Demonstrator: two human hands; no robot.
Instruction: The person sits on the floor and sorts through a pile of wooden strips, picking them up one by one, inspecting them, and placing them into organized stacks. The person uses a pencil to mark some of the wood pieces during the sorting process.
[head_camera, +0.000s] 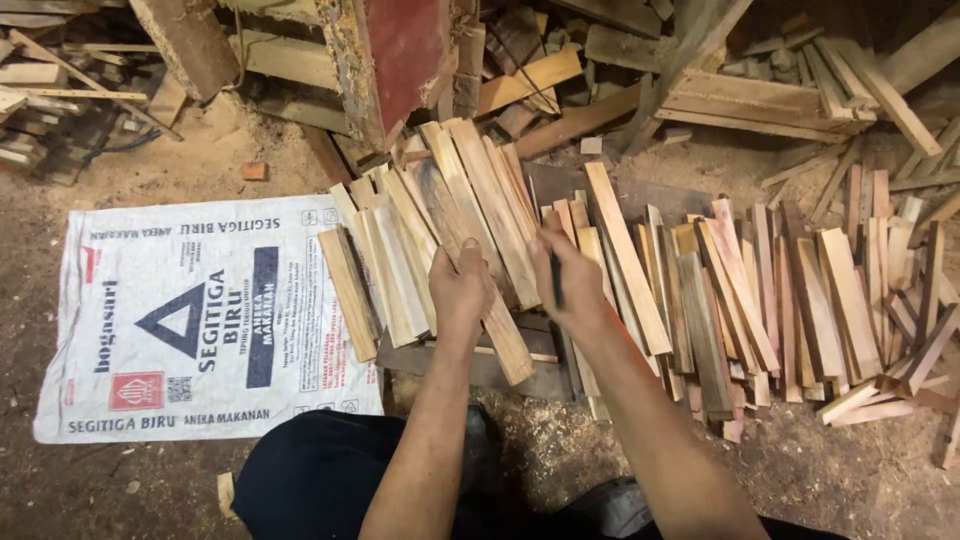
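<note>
- Crouching over the heap, the person presses the left hand (462, 290) flat on a long wooden slat (478, 262), fingers spread, steadying it.
- The right hand (568, 280) pinches a dark pencil (556, 280), perhaps for marking.
- A white sack (190, 315) lies flat beside, on the sawdust floor (180, 160).

Both of my forearms come up from the bottom of the view, bare to the wrist, and lean in toward each other as they stretch forward. My left hand (461, 290) is at the end of a nearly straight arm, back of the hand up, knuckles bent, fingers curled down and closed in a grip. My right hand (566, 280) sits just beside it, a little further forward, wrist angled inward, fingers pinched together with the thumb side turned toward me. The two hands are near each other but not touching. My dark-clothed lap shows beneath the elbows.
</note>
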